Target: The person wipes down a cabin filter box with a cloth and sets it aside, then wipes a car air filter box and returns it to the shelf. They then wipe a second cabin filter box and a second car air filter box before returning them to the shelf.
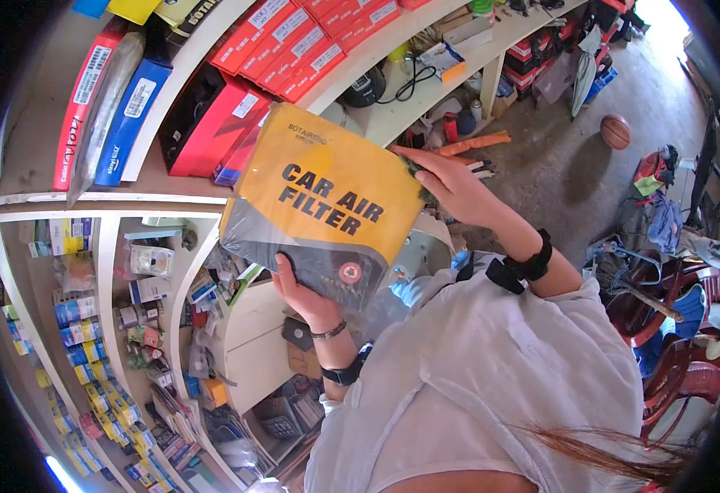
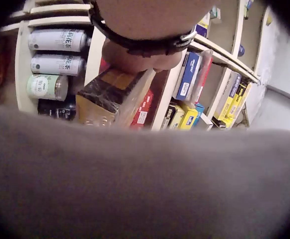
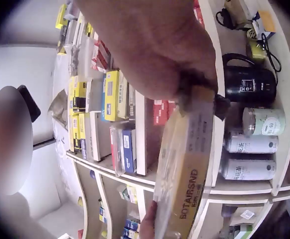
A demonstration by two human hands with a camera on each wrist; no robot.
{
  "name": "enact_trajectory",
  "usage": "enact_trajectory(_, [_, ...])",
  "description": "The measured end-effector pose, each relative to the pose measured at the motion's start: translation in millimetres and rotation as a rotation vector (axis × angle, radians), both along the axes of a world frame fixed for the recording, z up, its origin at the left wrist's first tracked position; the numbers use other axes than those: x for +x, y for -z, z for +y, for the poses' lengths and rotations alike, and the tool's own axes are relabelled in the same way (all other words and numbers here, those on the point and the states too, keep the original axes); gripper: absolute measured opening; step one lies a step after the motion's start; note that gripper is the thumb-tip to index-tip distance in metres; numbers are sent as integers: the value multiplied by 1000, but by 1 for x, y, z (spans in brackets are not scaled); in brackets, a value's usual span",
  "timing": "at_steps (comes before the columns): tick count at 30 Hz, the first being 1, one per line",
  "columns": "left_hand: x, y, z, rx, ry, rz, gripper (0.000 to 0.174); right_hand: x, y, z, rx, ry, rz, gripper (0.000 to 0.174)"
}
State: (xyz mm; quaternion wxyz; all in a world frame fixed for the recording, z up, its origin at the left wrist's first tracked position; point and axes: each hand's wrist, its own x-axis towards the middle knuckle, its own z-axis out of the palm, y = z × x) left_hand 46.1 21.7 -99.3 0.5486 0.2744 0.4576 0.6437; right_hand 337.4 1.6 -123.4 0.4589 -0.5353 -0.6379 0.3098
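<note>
A yellow and dark grey car air filter box (image 1: pixel 335 197), wrapped in clear plastic, is held up tilted before the shelves. My left hand (image 1: pixel 304 300) grips its lower edge, thumb on the printed face and the other fingers hidden behind. At the opposite edge is my right hand (image 1: pixel 459 191), holding a dark crumpled cloth (image 3: pixel 191 89) against the end of the box. The box's narrow side (image 3: pixel 189 194) faces the right wrist view, where a left fingertip (image 3: pixel 147 221) shows beside it. In the left wrist view, the box (image 2: pixel 102 102) is partly hidden by a grey sleeve (image 2: pixel 145 184).
Behind the box, a shelf (image 1: pixel 196 204) carries red boxes (image 1: pixel 294 41) and upright blue and red packages. Lower cubbies hold many small boxes (image 1: pixel 80 333). Canisters (image 3: pixel 249 169) and a black kettle (image 3: pixel 249 82) stand nearby. A basketball (image 1: pixel 615 131) and stacked chairs (image 1: pixel 693 382) are on the right.
</note>
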Motion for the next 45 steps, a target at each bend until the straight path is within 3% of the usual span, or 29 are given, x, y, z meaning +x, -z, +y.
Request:
enact_trajectory(3, [-4, 11, 5, 33, 138, -152, 43, 6, -1, -8, -30, 87, 51, 36])
enact_trajectory(6, [2, -1, 5, -197, 283, -362, 42, 19, -1, -4, -90, 358, 234, 35])
enact_trajectory(7, [-7, 10, 9, -190, 279, -364, 42, 22, -1, -1, -84, 353, 232, 35])
enact_trajectory(9, [-25, 34, 19, -394, 501, -521, 42, 24, -10, 5, 47, 470, 481, 36])
enact_trajectory(11, [-24, 38, 16, -447, 509, -570, 42, 14, -27, 2, 99, 435, 545, 35])
enact_trajectory(13, [-21, 40, 15, -457, 596, -573, 42, 2, -36, 1, 447, 281, 25, 47])
enact_trajectory(17, [-4, 34, 8, -457, 504, -419, 41, -46, -33, -3, 551, 259, 3, 61])
enact_trajectory(19, [-5, 50, 5, -212, 498, -384, 41, -57, -25, -10, 525, -20, -307, 77])
enact_trajectory(20, [-9, 54, 5, -212, 496, -380, 41, -67, -24, -17, 525, -20, -303, 77])
enact_trajectory(22, [-6, 43, 4, -200, 564, -783, 44, -86, -24, -28, 588, -300, -240, 79])
enact_trajectory(25, [-4, 27, 4, -88, 593, -620, 48, -87, -29, -34, 627, -385, -397, 79])
enact_trajectory(33, [-20, 38, -6, -95, 664, -816, 49, -71, -34, -7, 880, -248, -718, 72])
enact_trajectory(35, [-18, 25, -5, -317, 471, -500, 48, -57, -40, 10, 588, -84, -772, 73])
enact_trajectory(36, [-19, 25, -6, -294, 458, -697, 50, -52, -43, 14, 589, -86, -774, 73])
enact_trajectory(38, [-30, 39, -1, -324, 499, -645, 51, -46, -48, 18, 580, 37, -600, 75])
enact_trajectory(40, [-30, 41, -1, -349, 535, -591, 51, -48, -53, 14, 622, 5, -572, 73])
enact_trajectory(43, [-15, 32, -5, -343, 409, -741, 53, -49, -38, 17, 769, -124, -614, 67])
enact_trajectory(45, [-5, 19, -7, -251, 393, -575, 48, -46, -26, 16, 876, -236, -674, 64])
